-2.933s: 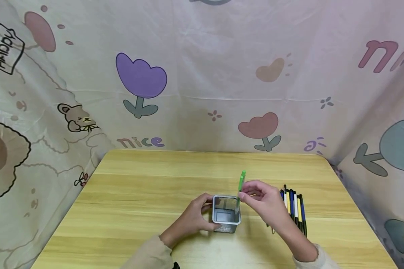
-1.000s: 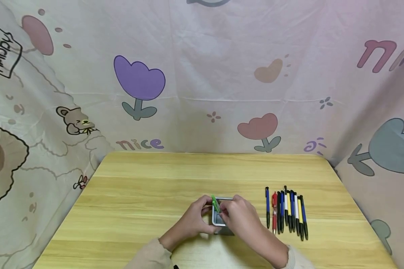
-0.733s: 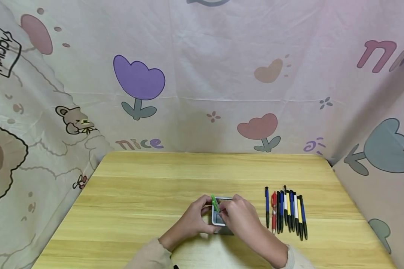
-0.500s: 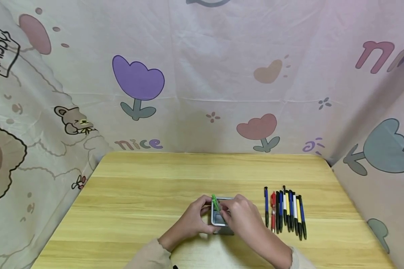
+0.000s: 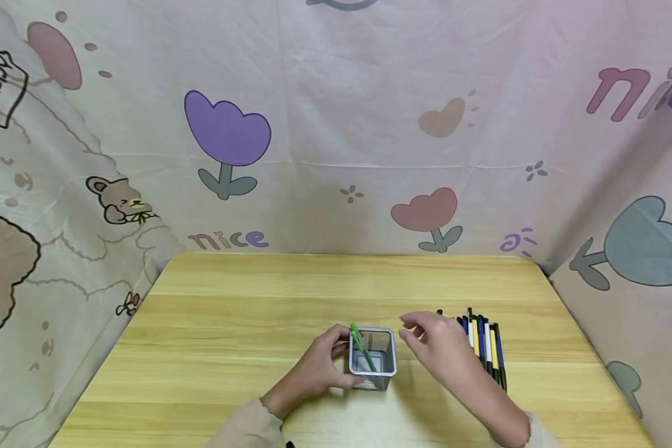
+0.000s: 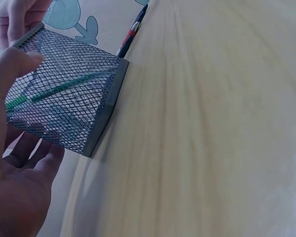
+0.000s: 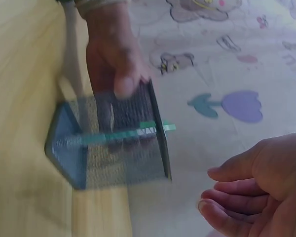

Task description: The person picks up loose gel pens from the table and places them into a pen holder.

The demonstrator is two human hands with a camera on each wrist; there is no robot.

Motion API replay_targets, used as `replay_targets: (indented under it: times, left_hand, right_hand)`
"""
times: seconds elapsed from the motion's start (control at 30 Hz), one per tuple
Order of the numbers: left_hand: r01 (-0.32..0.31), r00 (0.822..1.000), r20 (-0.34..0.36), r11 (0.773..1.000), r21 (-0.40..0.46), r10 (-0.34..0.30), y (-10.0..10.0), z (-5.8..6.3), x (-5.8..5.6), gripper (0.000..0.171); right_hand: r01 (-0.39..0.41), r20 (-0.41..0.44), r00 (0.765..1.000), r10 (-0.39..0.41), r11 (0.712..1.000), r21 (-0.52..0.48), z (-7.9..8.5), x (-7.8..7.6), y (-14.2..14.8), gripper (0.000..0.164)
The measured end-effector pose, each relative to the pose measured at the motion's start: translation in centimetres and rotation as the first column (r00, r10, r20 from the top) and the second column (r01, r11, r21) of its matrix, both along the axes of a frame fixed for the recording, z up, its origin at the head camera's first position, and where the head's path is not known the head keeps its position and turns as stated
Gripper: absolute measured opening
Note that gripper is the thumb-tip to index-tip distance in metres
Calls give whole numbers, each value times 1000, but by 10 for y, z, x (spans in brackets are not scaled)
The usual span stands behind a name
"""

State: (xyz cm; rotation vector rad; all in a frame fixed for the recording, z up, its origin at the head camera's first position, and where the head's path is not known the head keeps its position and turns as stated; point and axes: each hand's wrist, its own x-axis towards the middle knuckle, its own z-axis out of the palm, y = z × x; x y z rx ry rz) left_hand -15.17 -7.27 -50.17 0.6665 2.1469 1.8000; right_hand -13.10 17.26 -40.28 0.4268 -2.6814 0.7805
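A square silver mesh pen holder (image 5: 373,382) stands upright on the table, gripped by my left hand (image 5: 320,365) from its left side. In the left wrist view, the thumb and fingers lie on opposite sides of the mesh (image 6: 71,116). One green pen (image 5: 363,348) leans inside the holder, its top against the far left corner. My right hand (image 5: 441,342) is just right of the holder in the air, fingers loosely bent. Nothing is between its fingers in the right wrist view, where the pen (image 7: 108,137) shows through the mesh.
A row of several pens (image 5: 491,350) in blue, white, yellow and black lies on the right, partly behind my right hand and forearm. A red and black pen (image 6: 130,37) shows in the left wrist view. A patterned cloth (image 5: 325,124) hangs behind the wooden table (image 5: 246,311).
My right hand brought the green pen into the holder, let it go, and has drawn back to the right. My left hand has kept its grip on the holder.
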Motion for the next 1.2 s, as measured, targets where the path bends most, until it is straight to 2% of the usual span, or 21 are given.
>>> replay_targets:
  times: [0.23, 0.53, 0.97, 1.2]
  left_hand:
    - [-19, 1000, 1, 1000, -17, 19, -3, 0, -1, 69]
    - [-28, 1000, 4, 999, -23, 28, -4, 0, 0, 70]
    - [5, 1000, 10, 1000, 6, -6, -2, 0, -1, 70]
    - [10, 1000, 13, 1000, 4, -10, -1, -1, -1, 71]
  right_hand:
    - [81, 125, 989, -75, 996, -46, 6, -7, 33, 21]
    - [164, 220, 962, -163, 986, 11, 2, -19, 81, 27]
    - [257, 354, 893, -278, 960, 107, -22, -37, 141, 32]
    - [305, 434, 829, -352, 936, 176, -37, -45, 164, 38]
